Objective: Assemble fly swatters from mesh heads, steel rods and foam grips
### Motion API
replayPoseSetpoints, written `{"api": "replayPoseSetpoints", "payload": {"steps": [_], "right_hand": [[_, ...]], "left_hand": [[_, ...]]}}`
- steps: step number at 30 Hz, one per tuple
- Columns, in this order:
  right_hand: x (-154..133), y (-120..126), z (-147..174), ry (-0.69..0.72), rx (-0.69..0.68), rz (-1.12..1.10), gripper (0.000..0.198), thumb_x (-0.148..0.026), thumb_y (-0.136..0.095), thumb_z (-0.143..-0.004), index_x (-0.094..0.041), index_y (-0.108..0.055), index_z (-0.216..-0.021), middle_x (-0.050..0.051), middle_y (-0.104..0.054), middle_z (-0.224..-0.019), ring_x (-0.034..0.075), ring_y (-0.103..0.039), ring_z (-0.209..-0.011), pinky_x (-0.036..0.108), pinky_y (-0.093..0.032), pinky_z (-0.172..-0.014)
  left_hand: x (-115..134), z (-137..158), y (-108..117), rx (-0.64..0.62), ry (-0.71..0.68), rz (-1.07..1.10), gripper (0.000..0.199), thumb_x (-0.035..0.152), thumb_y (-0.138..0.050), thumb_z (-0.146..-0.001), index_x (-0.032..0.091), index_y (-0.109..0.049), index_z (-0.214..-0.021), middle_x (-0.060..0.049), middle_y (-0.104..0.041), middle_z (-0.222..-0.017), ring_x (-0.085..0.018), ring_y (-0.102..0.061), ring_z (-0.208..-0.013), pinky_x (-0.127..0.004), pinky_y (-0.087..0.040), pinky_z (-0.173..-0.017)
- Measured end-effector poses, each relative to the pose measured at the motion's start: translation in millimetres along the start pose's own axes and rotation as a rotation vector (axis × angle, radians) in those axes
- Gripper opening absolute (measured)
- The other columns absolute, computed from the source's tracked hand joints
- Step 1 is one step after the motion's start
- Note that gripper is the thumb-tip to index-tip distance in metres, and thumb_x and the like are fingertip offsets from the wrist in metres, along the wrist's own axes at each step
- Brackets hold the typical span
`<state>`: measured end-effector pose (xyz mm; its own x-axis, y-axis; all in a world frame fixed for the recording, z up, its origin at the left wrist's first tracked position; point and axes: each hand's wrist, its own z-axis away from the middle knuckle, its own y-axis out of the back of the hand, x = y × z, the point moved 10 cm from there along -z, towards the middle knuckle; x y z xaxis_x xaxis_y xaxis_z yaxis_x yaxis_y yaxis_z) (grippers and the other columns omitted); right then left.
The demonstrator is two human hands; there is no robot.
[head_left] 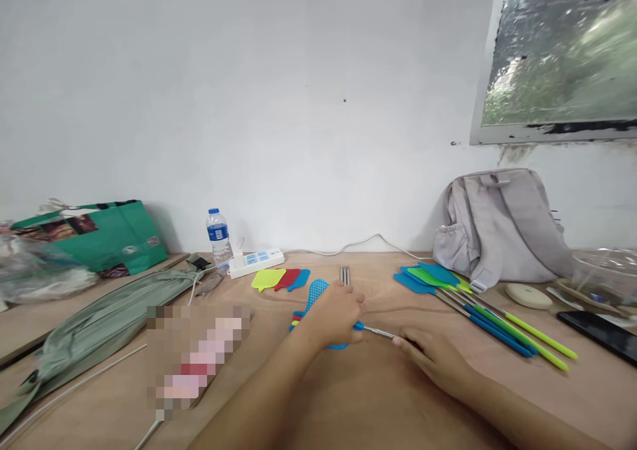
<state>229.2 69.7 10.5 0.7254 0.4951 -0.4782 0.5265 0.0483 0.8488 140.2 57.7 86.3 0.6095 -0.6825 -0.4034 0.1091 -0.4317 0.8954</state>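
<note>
My left hand (pixel 338 314) is closed over a blue plastic piece, apparently the neck of a fly swatter head; much of it is hidden by the fingers. From its blue socket (pixel 359 326) a thin metal rod (pixel 381 332) runs right into my right hand (pixel 428 350), whose fingers pinch its end. A blue perforated swatter head (pixel 317 293) shows behind the left hand. Under the left wrist lie red, yellow and blue plastic ends (pixel 296 320), partly covered. Several bare metal rods (pixel 345 275) lie just beyond that hand.
Yellow (pixel 267 278), red (pixel 287 278) and blue swatter heads (pixel 300 279) lie behind on the left. Fly swatters with coloured handles (pixel 517 334) lie at right, near a backpack (pixel 497 231) and phone (pixel 600 336). A power strip (pixel 256 262) and bottle (pixel 217 234) stand by the wall.
</note>
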Motion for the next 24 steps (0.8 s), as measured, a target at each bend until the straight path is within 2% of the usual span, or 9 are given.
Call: {"api": "replayPoseSetpoints", "payload": {"steps": [8,12,15,18,21,23,24], "right_hand": [[-1.0,-10.8,1.0,-0.008,-0.02,-0.085,0.041,-0.049,-0.027,-0.087,-0.02,-0.048,-0.065,0.003,-0.059,-0.067,0.017,-0.051,-0.063,0.027,-0.03,-0.056],[-1.0,-5.4,-0.9,0.019,-0.023,-0.148,0.039,-0.049,-0.031,-0.085,-0.02,-0.046,-0.064,0.001,-0.054,-0.064,0.014,-0.047,-0.06,0.025,-0.029,-0.054],[3.2,-2.5,-4.1,0.018,-0.038,-0.195,0.035,-0.05,-0.048,-0.076,-0.019,-0.042,-0.06,-0.003,-0.045,-0.059,0.012,-0.041,-0.057,0.023,-0.027,-0.051],[10.5,-0.4,-7.3,-0.017,-0.022,-0.317,0.034,-0.047,-0.056,-0.07,-0.019,-0.04,-0.058,-0.005,-0.039,-0.056,0.01,-0.037,-0.056,0.022,-0.027,-0.05],[25.6,-0.1,-9.4,-0.111,0.02,-0.536,0.037,-0.047,-0.058,-0.067,-0.019,-0.037,-0.056,-0.006,-0.037,-0.053,0.009,-0.034,-0.052,0.022,-0.026,-0.047],[40.1,-3.4,-9.7,-0.202,0.032,-0.72,0.042,-0.049,-0.06,-0.065,-0.02,-0.032,-0.055,-0.008,-0.03,-0.048,0.007,-0.027,-0.044,0.021,-0.021,-0.042],[47.4,-5.1,-9.8,-0.245,0.039,-0.823,0.044,-0.051,-0.059,-0.064,-0.021,-0.029,-0.054,-0.009,-0.026,-0.046,0.006,-0.023,-0.041,0.021,-0.018,-0.039]], "left_hand": [[12.7,-3.2,-5.6,-0.052,-0.067,-0.08,0.026,0.04,-0.058,-0.069,0.014,-0.062,-0.07,-0.004,-0.06,-0.076,-0.018,-0.052,-0.072,-0.031,-0.033,-0.061],[18.4,-3.8,4.0,0.02,-0.092,-0.108,0.025,0.04,-0.057,-0.072,0.016,-0.061,-0.077,-0.003,-0.058,-0.08,-0.019,-0.05,-0.08,-0.032,-0.033,-0.072],[18.7,-5.6,17.5,0.105,-0.065,-0.122,0.023,0.037,-0.058,-0.071,0.017,-0.06,-0.08,-0.005,-0.057,-0.093,-0.02,-0.048,-0.092,-0.034,-0.031,-0.082],[23.0,-3.1,42.8,0.236,-0.101,-0.068,0.029,0.04,-0.055,-0.073,0.018,-0.058,-0.092,-0.005,-0.053,-0.108,-0.022,-0.043,-0.105,-0.035,-0.026,-0.093],[20.1,14.8,80.2,0.471,-0.138,0.064,0.032,0.043,-0.049,-0.077,0.023,-0.053,-0.102,-0.002,-0.054,-0.11,-0.02,-0.041,-0.108,-0.036,-0.023,-0.098],[5.4,36.3,96.3,0.642,-0.055,0.132,0.019,0.033,-0.048,-0.08,0.024,-0.053,-0.096,-0.002,-0.057,-0.099,-0.018,-0.045,-0.1,-0.038,-0.026,-0.095],[-5.4,48.8,97.6,0.711,0.027,0.169,0.014,0.027,-0.048,-0.079,0.023,-0.053,-0.091,-0.002,-0.058,-0.093,-0.018,-0.047,-0.094,-0.037,-0.029,-0.091]]}}
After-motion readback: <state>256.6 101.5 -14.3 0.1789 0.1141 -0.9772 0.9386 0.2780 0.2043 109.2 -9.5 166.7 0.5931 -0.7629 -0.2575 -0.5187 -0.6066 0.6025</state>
